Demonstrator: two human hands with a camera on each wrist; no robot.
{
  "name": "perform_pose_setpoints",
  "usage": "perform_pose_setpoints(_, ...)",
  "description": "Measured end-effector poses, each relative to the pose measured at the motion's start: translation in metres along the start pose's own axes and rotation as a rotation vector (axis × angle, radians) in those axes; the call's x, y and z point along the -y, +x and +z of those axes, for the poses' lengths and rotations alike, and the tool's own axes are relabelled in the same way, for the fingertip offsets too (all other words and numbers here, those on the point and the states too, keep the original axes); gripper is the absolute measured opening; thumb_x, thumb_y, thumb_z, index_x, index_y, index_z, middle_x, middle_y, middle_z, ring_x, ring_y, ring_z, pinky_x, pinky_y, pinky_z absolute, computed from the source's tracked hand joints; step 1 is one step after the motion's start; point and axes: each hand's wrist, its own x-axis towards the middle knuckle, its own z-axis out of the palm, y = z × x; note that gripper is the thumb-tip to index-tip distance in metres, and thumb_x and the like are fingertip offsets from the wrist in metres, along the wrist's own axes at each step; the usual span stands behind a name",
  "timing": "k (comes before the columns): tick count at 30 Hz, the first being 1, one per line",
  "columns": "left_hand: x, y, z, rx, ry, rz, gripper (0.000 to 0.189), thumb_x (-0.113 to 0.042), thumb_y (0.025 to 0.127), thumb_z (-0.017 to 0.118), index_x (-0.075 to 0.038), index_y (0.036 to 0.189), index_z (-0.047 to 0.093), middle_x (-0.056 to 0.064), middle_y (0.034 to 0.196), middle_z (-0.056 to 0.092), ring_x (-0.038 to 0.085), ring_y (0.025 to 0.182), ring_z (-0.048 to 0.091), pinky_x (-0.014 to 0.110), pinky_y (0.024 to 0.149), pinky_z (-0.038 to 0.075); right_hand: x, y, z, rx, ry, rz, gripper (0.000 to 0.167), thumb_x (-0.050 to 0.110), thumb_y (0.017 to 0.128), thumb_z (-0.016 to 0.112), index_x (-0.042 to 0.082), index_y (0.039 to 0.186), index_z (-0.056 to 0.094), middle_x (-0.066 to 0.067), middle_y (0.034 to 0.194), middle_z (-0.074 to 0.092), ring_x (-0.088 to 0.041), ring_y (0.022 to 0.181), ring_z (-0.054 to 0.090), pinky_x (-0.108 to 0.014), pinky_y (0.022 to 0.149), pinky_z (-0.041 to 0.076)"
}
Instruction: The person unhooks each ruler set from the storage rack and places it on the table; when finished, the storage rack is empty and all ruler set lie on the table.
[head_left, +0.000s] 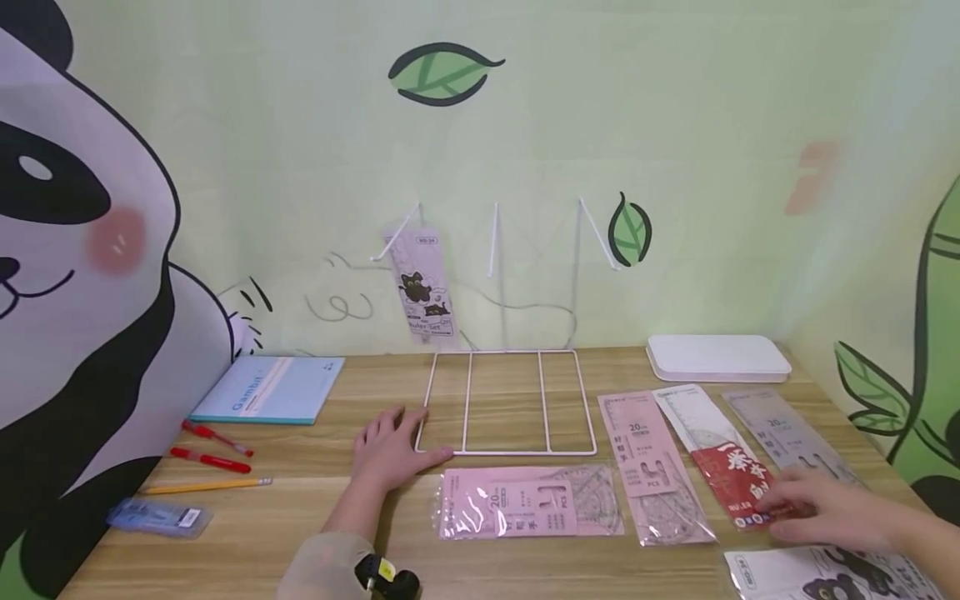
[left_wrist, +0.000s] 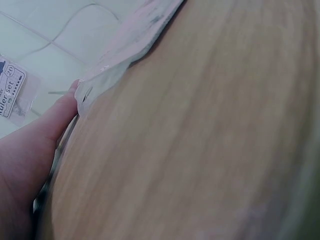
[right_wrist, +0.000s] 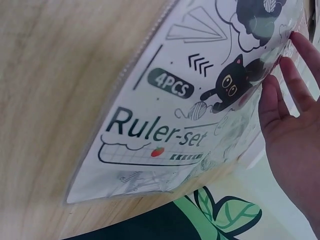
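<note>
My left hand rests on the table at the front left corner of a white wire rack, thumb beside the front bar and fingers spread. On the rack's left prong hangs a purple ruler-set pack with black cats. Low over a red-and-white ruler pack is my right hand, its fingertips at the pack's right edge with no clear grip. Below that hand lies a white cat-print ruler-set pack, large in the right wrist view. A pink ruler pack lies crosswise before the rack.
Another pink ruler pack and a greyish one flank the red-and-white pack. A white case sits at the back right. On the left are a blue notebook, red pens, a yellow pencil and a blue case.
</note>
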Motion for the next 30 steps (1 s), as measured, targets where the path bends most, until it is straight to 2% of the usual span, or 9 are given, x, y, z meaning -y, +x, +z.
perform_pose_setpoints(5, -0.001, 0.000, -0.001, -0.006, -0.006, 0.005, 0.094, -0.083, 0.066, 0.052, -0.027, 0.141, 0.043, 0.015, 0.148, 0.029, 0.039, 0.133, 0.025, 0.063, 0.103, 0.016, 0.000, -0.002, -0.001, -0.001, -0.022, -0.034, 0.018, 0.028, 0.089, 0.063, 0.025, 0.105, 0.068, -0.011, 0.113, 0.053, -0.018, 0.096, 0.051, -0.049, 0.073, 0.046)
perform_pose_setpoints(8, -0.002, 0.001, -0.001, -0.003, -0.006, 0.001, 0.095, -0.083, 0.066, 0.051, -0.027, 0.141, 0.042, 0.015, 0.148, 0.029, 0.039, 0.134, 0.025, 0.063, 0.103, 0.016, 0.002, -0.003, -0.003, -0.002, -0.009, -0.028, 0.019, 0.027, 0.089, 0.062, 0.024, 0.107, 0.069, -0.014, 0.115, 0.053, -0.023, 0.098, 0.051, -0.051, 0.073, 0.045)
perform_pose_setpoints(12, -0.002, 0.001, 0.000, 0.003, -0.008, 0.002, 0.096, -0.084, 0.065, 0.051, -0.026, 0.141, 0.042, 0.016, 0.148, 0.029, 0.039, 0.134, 0.025, 0.063, 0.103, 0.016, 0.009, -0.003, -0.009, -0.024, 0.024, -0.003, 0.024, 0.026, 0.089, 0.061, 0.019, 0.111, 0.068, -0.021, 0.118, 0.052, -0.037, 0.100, 0.051, -0.056, 0.072, 0.045)
perform_pose_setpoints(15, 0.000, 0.000, 0.000, 0.001, -0.012, 0.005, 0.096, -0.084, 0.065, 0.051, -0.026, 0.141, 0.043, 0.016, 0.148, 0.029, 0.038, 0.134, 0.025, 0.063, 0.104, 0.016, 0.019, 0.004, -0.016, -0.054, 0.058, 0.006, 0.031, 0.027, 0.089, 0.062, 0.013, 0.117, 0.065, -0.022, 0.119, 0.052, -0.034, 0.098, 0.051, -0.051, 0.070, 0.046)
perform_pose_setpoints(18, 0.001, -0.001, 0.000, -0.005, -0.013, 0.007, 0.097, -0.085, 0.065, 0.050, -0.026, 0.141, 0.043, 0.016, 0.148, 0.029, 0.038, 0.133, 0.025, 0.063, 0.103, 0.016, 0.031, 0.018, -0.021, -0.102, 0.066, -0.006, 0.038, 0.029, 0.088, 0.064, 0.010, 0.120, 0.062, -0.018, 0.117, 0.055, -0.029, 0.096, 0.052, -0.044, 0.069, 0.047)
perform_pose_setpoints(22, 0.002, -0.002, 0.001, -0.001, -0.015, 0.007, 0.097, -0.085, 0.065, 0.050, -0.025, 0.141, 0.043, 0.016, 0.148, 0.029, 0.039, 0.133, 0.025, 0.063, 0.103, 0.016, 0.048, 0.042, -0.024, -0.146, 0.043, 0.004, 0.044, 0.036, 0.085, 0.067, 0.012, 0.122, 0.061, -0.010, 0.112, 0.059, -0.021, 0.090, 0.054, -0.035, 0.066, 0.049)
perform_pose_setpoints(30, 0.000, 0.000, 0.001, -0.004, -0.012, 0.003, 0.098, -0.086, 0.064, 0.049, -0.027, 0.141, 0.043, 0.016, 0.148, 0.029, 0.039, 0.134, 0.025, 0.063, 0.104, 0.016, 0.085, 0.098, -0.028, -0.147, 0.062, 0.043, 0.049, 0.042, 0.085, 0.066, 0.019, 0.127, 0.058, -0.006, 0.115, 0.057, -0.020, 0.094, 0.053, -0.032, 0.066, 0.049)
